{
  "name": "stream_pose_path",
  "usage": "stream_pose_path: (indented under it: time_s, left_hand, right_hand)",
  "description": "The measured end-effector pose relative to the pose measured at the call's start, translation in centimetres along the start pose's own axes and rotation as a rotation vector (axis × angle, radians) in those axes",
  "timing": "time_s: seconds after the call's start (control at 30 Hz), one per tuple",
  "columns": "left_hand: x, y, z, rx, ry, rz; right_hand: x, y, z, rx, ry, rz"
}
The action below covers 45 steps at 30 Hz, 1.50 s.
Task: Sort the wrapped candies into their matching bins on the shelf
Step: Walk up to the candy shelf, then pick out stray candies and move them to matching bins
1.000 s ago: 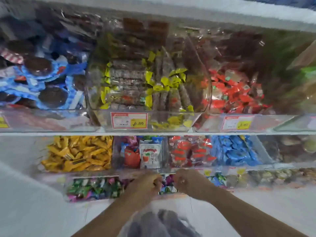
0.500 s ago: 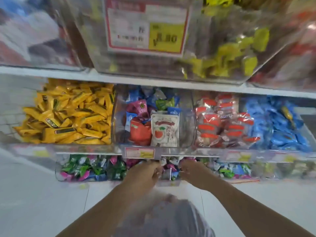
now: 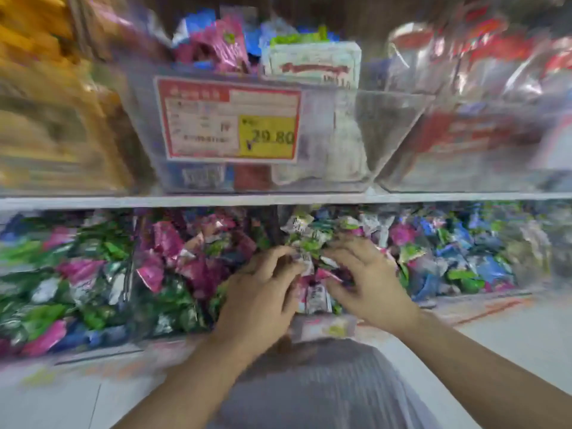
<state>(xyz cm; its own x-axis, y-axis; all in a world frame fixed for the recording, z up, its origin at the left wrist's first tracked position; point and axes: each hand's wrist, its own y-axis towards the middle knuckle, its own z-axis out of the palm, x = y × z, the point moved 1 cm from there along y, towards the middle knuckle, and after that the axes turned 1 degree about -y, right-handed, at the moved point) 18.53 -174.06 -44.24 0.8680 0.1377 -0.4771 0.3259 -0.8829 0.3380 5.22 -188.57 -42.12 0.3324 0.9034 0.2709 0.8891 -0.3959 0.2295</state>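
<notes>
Both of my hands are inside a clear bin (image 3: 322, 331) on the lower shelf, on a heap of small wrapped candies (image 3: 309, 230) in white, green and pink. My left hand (image 3: 263, 295) has its fingers curled, pinching a white-wrapped candy (image 3: 305, 261) at the fingertips. My right hand (image 3: 368, 283) is just to its right, with bent fingers and thumb closed round pink and white candies (image 3: 326, 274). The picture is blurred by motion.
Neighbouring lower bins hold pink candies (image 3: 185, 258), green ones (image 3: 77, 274) and blue ones (image 3: 483, 264). Above the white shelf edge (image 3: 123, 201) stands a clear bin with a 29.80 price tag (image 3: 229, 125), yellow bars (image 3: 37, 88) to its left, red packs (image 3: 495, 57) to its right. A grey blurred mass (image 3: 309, 391) lies below my wrists.
The view has dropped and closed in on the lower shelf. Both hands have gone from the bin's front edge into the candy heap, and their fingers now hold candies.
</notes>
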Motion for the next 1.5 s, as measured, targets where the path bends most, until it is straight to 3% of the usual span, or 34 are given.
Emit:
stream_pose_path:
  time_s: [0.23,0.47,0.67,0.97,1.13,1.33,1.5]
  left_hand:
    - [-0.2,-0.9,2.4,-0.107,0.174,0.036]
    - [-1.8,-2.6,2.4,-0.097,0.386,0.011]
    - [-4.2,-3.7,1.8,-0.068,0.319,-0.120]
    - [-5.2,-4.1,1.5,-0.038,0.245,-0.174]
    - [-4.2,-3.9,1.8,-0.032,0.249,-0.121]
    - [-4.2,-1.5,2.1,-0.034,0.202,-0.055]
    - [-4.4,0.9,2.2,0.040,0.247,0.005]
  right_hand:
    - [-0.8,-1.9,1.2,-0.049,0.041,-0.001]
    - [-0.8,-4.3,-0.3,-0.025,0.136,0.055]
    - [-1.9,-7.8,-1.8,-0.075,0.150,0.050]
    - [-3.4,-9.7,-1.3,-0.104,0.190,0.163]
    - [-3.4,-9.7,0.1,-0.127,0.176,0.198]
    - [-3.5,-7.3,-1.2,-0.152,-0.039,0.138]
    - [-4.3,-4.6,-1.5,-0.102,0.001,0.160]
